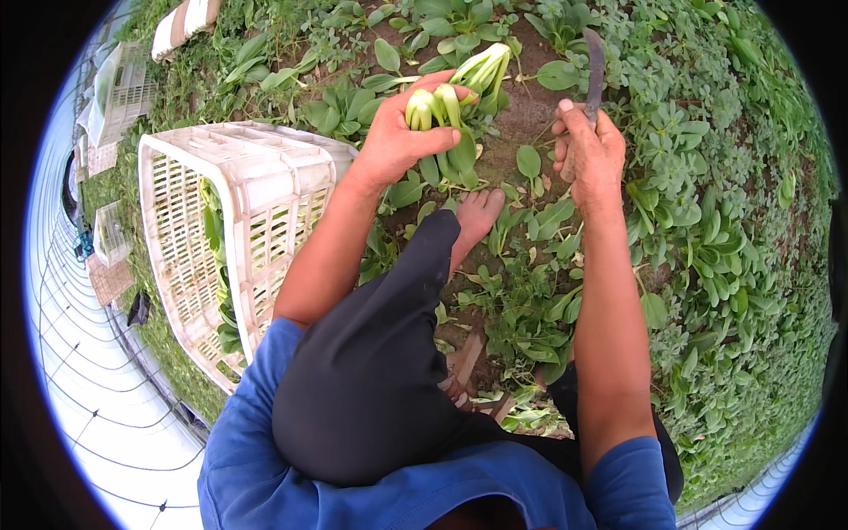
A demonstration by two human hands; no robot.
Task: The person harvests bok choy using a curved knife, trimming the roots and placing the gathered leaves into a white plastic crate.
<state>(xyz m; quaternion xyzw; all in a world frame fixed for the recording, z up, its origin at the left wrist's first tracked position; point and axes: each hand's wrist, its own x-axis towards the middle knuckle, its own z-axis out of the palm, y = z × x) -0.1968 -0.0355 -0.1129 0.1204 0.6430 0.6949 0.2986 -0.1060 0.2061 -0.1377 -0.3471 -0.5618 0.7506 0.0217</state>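
Observation:
My left hand (pixel 396 136) grips several cut heads of leafy greens (pixel 434 111), like pak choi, with pale green stem bases up and leaves hanging below. Just beyond my fingers lies another bunch of greens (pixel 489 69), its pale stems pointing up; whether my hand touches it I cannot tell. Raised over the bed to the right, my right hand (pixel 589 149) is closed around the handle of a curved knife (pixel 594 69). The dark blade points away from me, apart from the greens. Most of the handle is hidden by my fingers.
A white slatted plastic crate (pixel 238 172) stands at my left with leafy greens (pixel 215 245) inside. Growing greens (pixel 719 245) and low weeds cover the soil around me. My bare foot (pixel 478 215) rests below my hands. More crates (pixel 126 93) stand farther left, near the greenhouse wall (pixel 73 344).

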